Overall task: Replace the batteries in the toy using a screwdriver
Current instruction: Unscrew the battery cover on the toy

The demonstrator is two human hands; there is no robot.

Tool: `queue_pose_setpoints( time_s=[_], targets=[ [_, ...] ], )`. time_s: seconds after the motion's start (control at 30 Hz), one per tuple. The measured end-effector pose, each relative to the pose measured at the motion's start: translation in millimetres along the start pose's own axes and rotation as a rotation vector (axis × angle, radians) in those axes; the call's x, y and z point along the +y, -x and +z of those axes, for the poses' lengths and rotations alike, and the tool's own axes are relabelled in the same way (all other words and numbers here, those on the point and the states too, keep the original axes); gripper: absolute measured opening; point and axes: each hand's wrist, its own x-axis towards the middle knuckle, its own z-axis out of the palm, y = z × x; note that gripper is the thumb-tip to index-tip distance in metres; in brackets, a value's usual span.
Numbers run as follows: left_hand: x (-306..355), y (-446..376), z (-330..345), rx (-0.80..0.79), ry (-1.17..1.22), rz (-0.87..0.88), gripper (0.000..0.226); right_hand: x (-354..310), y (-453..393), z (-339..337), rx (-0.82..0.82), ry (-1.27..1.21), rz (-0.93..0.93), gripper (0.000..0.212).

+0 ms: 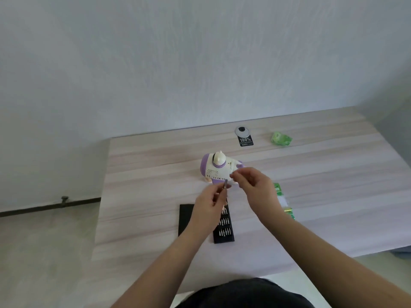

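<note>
Toy (219, 169) on table (142, 196) — just beyond both hands, right hand (253, 185) nearest

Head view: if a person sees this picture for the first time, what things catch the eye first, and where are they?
First, the two hands meeting mid-table: the left hand pinches a thin screwdriver, and the right hand has its fingertips pinched beside it. Just behind them sits the white and purple toy. A black bit case lies under the hands, and green battery packs lie to the right.
</note>
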Motion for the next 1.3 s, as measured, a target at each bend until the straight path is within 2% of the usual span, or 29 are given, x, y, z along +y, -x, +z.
queue_pose_setpoints(
  time_s=[0.2, 0.3, 0.57, 0.7, 0.97, 1.2, 1.3],
  targets=[
    [54.0, 1.8, -13.5, 0.003, -0.027, 0.194, 0.02, -50.4, 7.6, -5.1, 0.011, -0.155, -0.064, 0.018],
    [72.7, 4.3, -22.3, 0.018, 0.006, 0.235, 0.023, -64.9, 12.2, -2.5, 0.011, -0.173, -0.075, 0.016],
    [81.5, 10.7, -39.0, 0.035, -0.056, 0.31, 0.032, -79.5, 21.7, 3.1, -0.012, -0.122, -0.124, 0.015],
    [83.6, 17.2, -47.3, 0.033, -0.07, 0.369, 0.024, -86.2, 27.1, 3.5, -0.056, -0.09, -0.149, 0.015],
    [102.0, 24.2, -59.7, -0.087, -0.065, 0.335, 0.02, -100.2, 38.4, -8.2, -0.101, -0.077, -0.175, 0.015],
    [107.4, 22.8, -58.7, -0.153, -0.052, 0.265, 0.02, -93.0, 42.8, -10.6, -0.062, -0.13, -0.168, 0.017],
    [103.7, 19.6, -53.8, -0.086, -0.033, 0.237, 0.015, -80.5, 40.9, -10.5, -0.034, -0.163, -0.104, 0.02]
  ],
)
